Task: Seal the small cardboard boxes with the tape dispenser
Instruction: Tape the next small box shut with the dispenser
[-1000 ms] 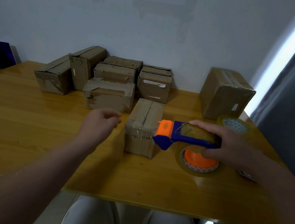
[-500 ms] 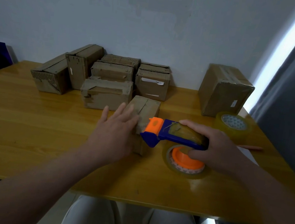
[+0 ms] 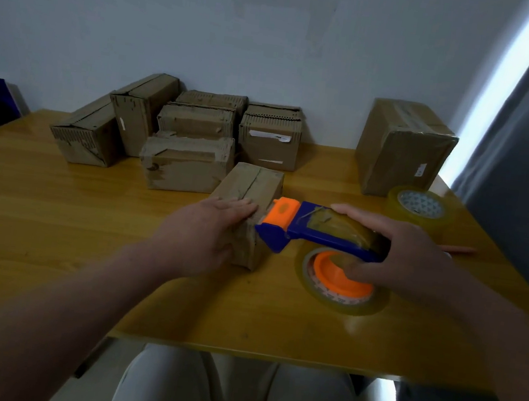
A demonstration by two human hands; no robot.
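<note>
Head view: a person sits at a yellow wooden tabletop (image 3: 56,226) with both bare hands out over it.
Box in hand: a small cardboard box (image 3: 255,182) lies near the middle of the tabletop, lengthwise away from the person, with a dark seam running along its top.
Left hand: the left hand (image 3: 207,226) lies flat on the near end of this box, its fingers (image 3: 239,205) straight and together on the top, curled round nothing.
Right hand: the right hand (image 3: 406,249) grips the blue handle of the tape dispenser (image 3: 318,233), fingers wrapped over the top and thumb underneath by the orange hub.
Tape dispenser: its orange head touches the box's right edge at the near end; the tape roll (image 3: 344,297) on it hangs low, and whether it rests on the tabletop cannot be told.
Far left: a cluster of cardboard boxes (image 3: 188,165) sits near the wall.
Far right: a larger cardboard box (image 3: 401,146) stands with a spare tape roll (image 3: 421,205) just beside it.
</note>
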